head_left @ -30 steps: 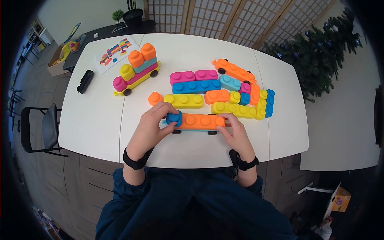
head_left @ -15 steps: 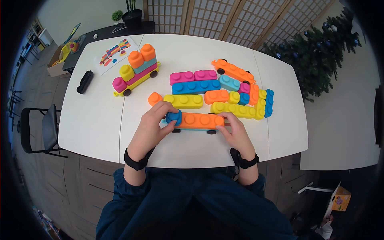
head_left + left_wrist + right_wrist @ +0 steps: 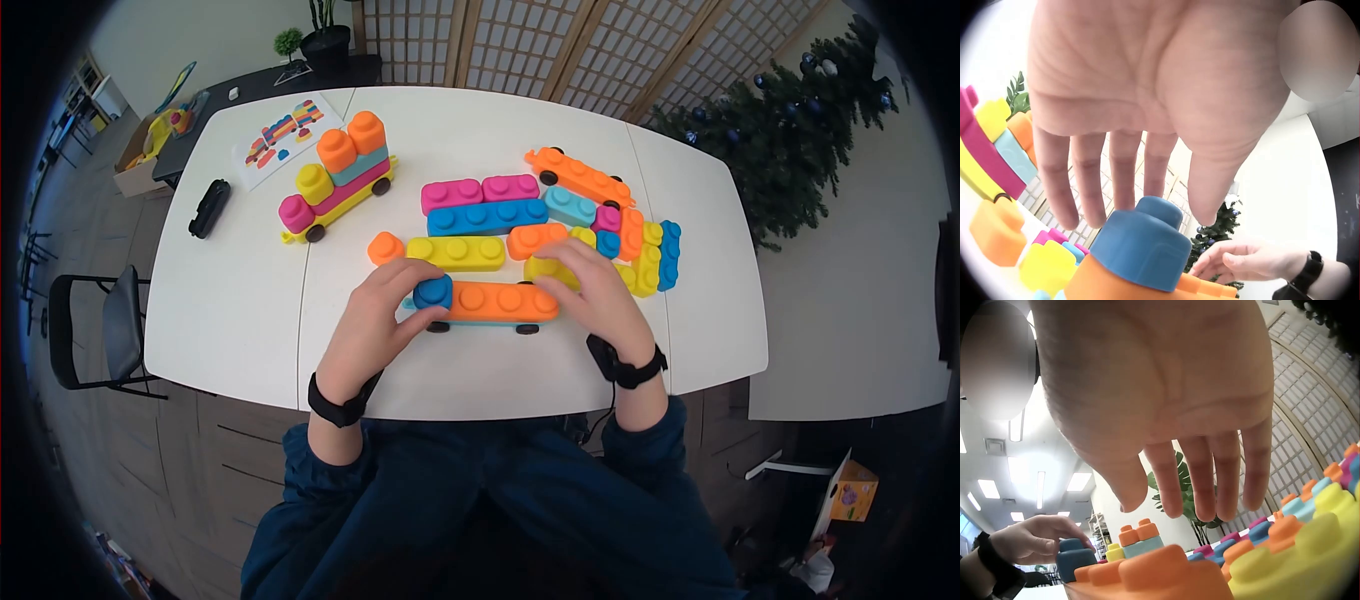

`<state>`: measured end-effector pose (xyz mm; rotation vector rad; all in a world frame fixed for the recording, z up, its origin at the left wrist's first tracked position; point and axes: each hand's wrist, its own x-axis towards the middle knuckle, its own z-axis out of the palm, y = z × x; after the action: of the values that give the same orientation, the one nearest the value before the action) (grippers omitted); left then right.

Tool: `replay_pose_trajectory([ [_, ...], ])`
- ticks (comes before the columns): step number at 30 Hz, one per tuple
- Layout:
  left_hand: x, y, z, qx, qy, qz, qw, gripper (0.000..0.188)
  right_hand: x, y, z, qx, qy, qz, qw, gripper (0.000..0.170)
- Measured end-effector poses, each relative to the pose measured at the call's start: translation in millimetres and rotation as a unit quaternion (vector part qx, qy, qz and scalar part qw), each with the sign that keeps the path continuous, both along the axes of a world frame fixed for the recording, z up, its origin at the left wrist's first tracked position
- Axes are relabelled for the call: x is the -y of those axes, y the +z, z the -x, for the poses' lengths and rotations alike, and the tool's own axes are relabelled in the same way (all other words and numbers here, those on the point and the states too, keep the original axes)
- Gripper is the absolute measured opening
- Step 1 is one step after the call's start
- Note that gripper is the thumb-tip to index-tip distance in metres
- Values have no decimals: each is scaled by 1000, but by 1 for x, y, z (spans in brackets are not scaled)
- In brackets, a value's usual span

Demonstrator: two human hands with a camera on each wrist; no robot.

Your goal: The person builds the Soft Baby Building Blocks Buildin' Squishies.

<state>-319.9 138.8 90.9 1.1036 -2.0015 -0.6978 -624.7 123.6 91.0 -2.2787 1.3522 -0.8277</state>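
In the head view, my left hand (image 3: pixel 378 318) holds a small blue block (image 3: pixel 433 291) between thumb and fingers, at the left end of a long orange block (image 3: pixel 505 300). That orange block lies on a light-blue wheeled base (image 3: pixel 485 323). My right hand (image 3: pixel 608 302) hovers with spread fingers over the long yellow block (image 3: pixel 545 268), partly hiding it. Nothing is in its grasp in the right wrist view, where the orange block (image 3: pixel 1175 578) lies below the fingers.
A yellow wheeled car with stacked blocks (image 3: pixel 345 200) stands at the left, beside a picture sheet (image 3: pixel 285 140) and a black object (image 3: pixel 210 208). Loose pink, blue, yellow and orange blocks lie beyond my hands, with an orange wheeled base (image 3: pixel 580 178) at the back right.
My right hand has let go of the orange block's right end and moved up and slightly right over the yellow block. My left hand stays at the blue block.
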Motion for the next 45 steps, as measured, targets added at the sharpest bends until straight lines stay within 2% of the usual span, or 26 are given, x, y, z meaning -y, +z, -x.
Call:
replay_pose_trajectory([
  [1, 0, -1, 0, 5, -5, -14, 1000, 37, 9, 2, -3, 0, 0, 0, 1000, 31],
  [3, -1, -1, 0, 6, 1, -13, 1000, 37, 26, 6, -12, -96, 21, 17, 995, 28],
  [4, -1, -1, 1, 7, 6, -12, 1000, 36, 36, 2, -16, -97, 21, 17, 995, 28],
  [6, -3, 0, 2, 2, 15, -17, 1000, 34, 54, -13, -24, -181, 56, 21, 982, 27],
  [7, -3, 0, 3, -1, 23, -23, 999, 33, 60, -13, -30, -182, 57, 22, 981, 27],
  [9, -4, 1, 3, -2, 28, -28, 999, 33, 67, -14, -38, -250, 64, 17, 966, 27],
  [16, -4, 1, 4, 1, 32, -27, 999, 34, 72, -8, -49, -259, 86, 36, 961, 26],
  [21, -5, 2, 4, 2, 31, -26, 999, 34, 46, 29, -28, -100, -8, 43, 994, 26],
  [22, -5, 2, 4, -1, 30, -29, 999, 34, 39, 32, -19, -101, -8, 43, 994, 26],
  [24, -4, 2, 4, -4, 31, -31, 999, 34, 25, 35, -3, -6, -27, 11, 1000, 26],
  [27, -3, 1, 5, -14, 26, -51, 998, 34, 0, 29, 12, 50, -53, -30, 997, 26],
  [31, -1, 1, 3, -13, 13, -91, 996, 35, -19, 15, 16, 71, -53, -40, 995, 28],
  [37, -2, 1, 3, -21, 7, -83, 996, 35, -24, 3, 3, 80, -48, -45, 995, 31],
  [40, -1, 1, 3, -18, 8, -82, 996, 35, -22, 2, -6, 78, 1, -2, 997, 33],
  [42, -2, 2, 5, -23, 11, -82, 996, 33, -20, -5, -11, 95, 34, -67, 993, 36],
  [45, -1, 3, 4, -29, 13, -83, 996, 32, -21, -10, -14, 88, 37, -60, 994, 35],
])
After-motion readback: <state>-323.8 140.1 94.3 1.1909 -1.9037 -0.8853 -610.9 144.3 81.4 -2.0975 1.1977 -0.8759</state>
